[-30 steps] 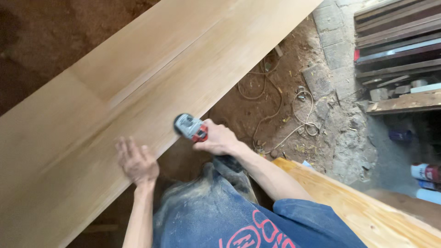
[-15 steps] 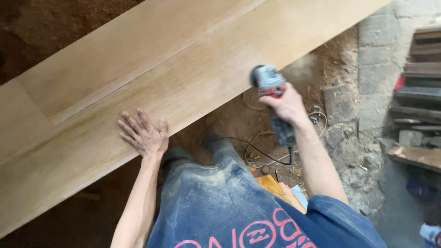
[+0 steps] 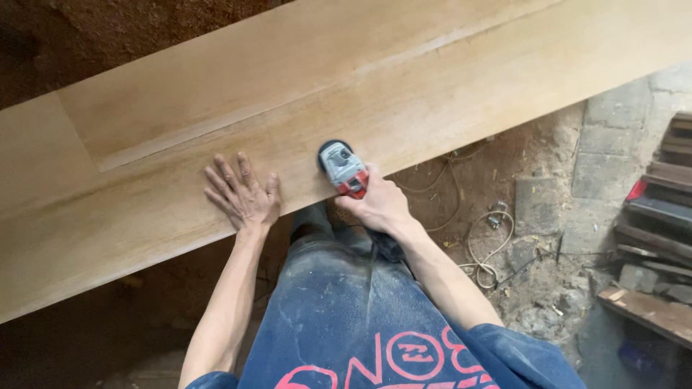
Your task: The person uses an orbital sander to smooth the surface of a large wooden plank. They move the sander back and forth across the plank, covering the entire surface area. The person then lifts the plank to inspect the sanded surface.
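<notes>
A long pale wooden board [image 3: 432, 79] runs slantwise across the room, with a shallow step along its length where a second layer sits on top. The person's left hand [image 3: 244, 194] lies flat on the board near its lower edge, fingers [image 3: 220, 173] spread wide and pressing down. Just beside it, the right hand [image 3: 378, 205] is wrapped around the body of a grey and red angle grinder [image 3: 342, 169], fingers closed tight on the handle, the round head resting on the board's near edge. Below the board lies a dirt floor [image 3: 533, 166] with loose cable [image 3: 483, 245] coiled on it, and dark planks [image 3: 656, 216] are stacked at the right
</notes>
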